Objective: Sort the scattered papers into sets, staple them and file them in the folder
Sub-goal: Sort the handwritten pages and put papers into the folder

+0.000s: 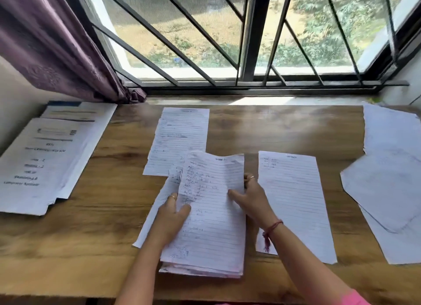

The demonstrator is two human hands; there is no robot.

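A stack of lined, handwritten papers (211,225) stands tilted on its bottom edge near the table's front centre. My left hand (170,216) grips its left edge, thumb on the top sheet. My right hand (248,195) holds the right edge, thumb on the front and fingers behind. Another lined sheet (155,213) lies under the stack at the left. A lined sheet (180,138) lies flat behind the stack. A nearly blank lined sheet (293,202) lies to the right. No stapler or folder is in view.
Printed sheets (47,159) lie overlapped at the table's left end. Blank white sheets (391,181) overlap at the right end. The wooden table (273,127) stands against a barred window (227,43), with a purple curtain (52,43) hanging at the back left.
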